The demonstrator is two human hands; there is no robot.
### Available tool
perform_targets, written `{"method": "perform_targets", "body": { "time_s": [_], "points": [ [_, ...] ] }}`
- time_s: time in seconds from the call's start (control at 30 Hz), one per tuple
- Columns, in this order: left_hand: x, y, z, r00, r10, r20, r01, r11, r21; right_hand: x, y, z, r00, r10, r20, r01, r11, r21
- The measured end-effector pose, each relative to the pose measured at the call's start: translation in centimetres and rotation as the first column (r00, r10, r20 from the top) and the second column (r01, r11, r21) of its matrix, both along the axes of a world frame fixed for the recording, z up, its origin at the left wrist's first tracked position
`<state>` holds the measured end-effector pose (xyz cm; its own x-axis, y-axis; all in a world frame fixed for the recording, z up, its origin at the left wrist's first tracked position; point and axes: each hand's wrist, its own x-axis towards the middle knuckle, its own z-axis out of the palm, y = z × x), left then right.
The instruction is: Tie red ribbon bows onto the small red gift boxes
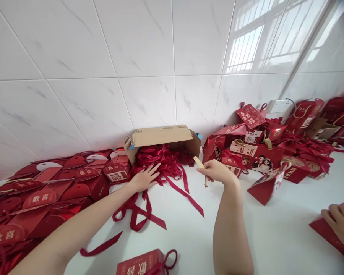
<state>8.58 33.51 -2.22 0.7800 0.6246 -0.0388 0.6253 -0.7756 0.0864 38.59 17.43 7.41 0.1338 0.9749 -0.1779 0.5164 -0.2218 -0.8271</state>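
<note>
Resting nearest on the counter [189, 236], a red box [137, 264] lies below both hands. Left hand [145, 178] presses the dark-red ribbons [154, 156], grip apart, fingers spread; right hand [217, 172], beside it, has its grip clamped on a pale strap [198, 162]. Beyond, the ribbons trail from an open cardboard box [162, 136] near the tiled wall [146, 103].

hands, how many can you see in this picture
3: the left hand on red ribbons, the right hand holding a pale strip, and another person's hand on a red item at lower right. Others may be out of view.
</note>
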Motion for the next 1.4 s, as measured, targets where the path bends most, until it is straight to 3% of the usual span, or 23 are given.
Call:
{"method": "perform_targets", "body": {
  "time_s": [0.2, 0.3, 0.4, 0.5, 0.7, 0.83, 0.93, 1.0, 1.07, 1.2, 1.3, 1.4],
  "points": [
    [-1.8, 1.7, 0.1, 0.978, 0.171, 0.121, -0.172, 0.985, -0.001, 0.3, 0.3, -0.5, 1.000, 0.007, 0.026, -0.006, 0.999, -0.032],
    [-1.3, 3.5, 2.4, 0.943, 0.244, 0.228, -0.251, 0.968, 0.000, 0.3, 0.8, -0.7, 0.998, -0.013, 0.054, 0.015, 0.999, -0.048],
    [-0.7, 5.9, 5.4, 0.861, 0.356, 0.363, -0.388, 0.922, 0.017, 0.2, 1.0, -0.8, 0.997, -0.020, 0.073, 0.024, 0.998, -0.051],
    [-0.2, 6.9, 6.9, 0.819, 0.397, 0.414, -0.419, 0.907, -0.039, 0.1, 0.8, -0.6, 0.997, -0.012, 0.074, 0.015, 0.999, -0.038],
    [-0.3, 4.3, 7.0, 0.847, 0.350, 0.400, -0.242, 0.924, -0.296, 0.0, 0.6, -0.3, 0.996, -0.010, 0.084, 0.013, 0.999, -0.035],
    [-2.2, 2.1, 9.1, 0.821, 0.378, 0.429, -0.180, 0.883, -0.433, 0.0, 0.6, -0.3, 0.997, 0.012, 0.078, -0.009, 0.999, -0.032],
    [-3.9, 0.5, 10.2, 0.755, 0.441, 0.484, -0.198, 0.859, -0.473, -0.2, 0.5, -0.2, 0.996, 0.019, 0.082, -0.016, 0.999, -0.031],
    [-4.5, -0.8, 9.8, 0.701, 0.479, 0.528, -0.234, 0.854, -0.465, -0.3, 0.5, -0.2, 0.996, 0.017, 0.092, -0.015, 1.000, -0.027],
    [-4.4, -2.3, 8.6, 0.690, 0.484, 0.537, -0.239, 0.854, -0.462, -0.6, 0.7, -0.2, 0.994, 0.018, 0.110, -0.015, 1.000, -0.026],
    [-2.2, -4.9, 4.2, 0.781, 0.425, 0.457, -0.194, 0.861, -0.470, -1.4, 1.2, -0.2, 0.989, 0.036, 0.145, -0.031, 0.999, -0.032],
    [-0.7, -5.2, 1.3, 0.798, 0.443, 0.408, -0.294, 0.878, -0.379, -2.2, 1.2, 0.0, 0.985, 0.057, 0.162, -0.056, 0.998, -0.010],
    [-0.2, -4.2, -0.1, 0.796, 0.487, 0.359, -0.398, 0.868, -0.297, -2.9, 1.0, 0.4, 0.981, 0.069, 0.183, -0.076, 0.997, 0.034]
  ]
}}
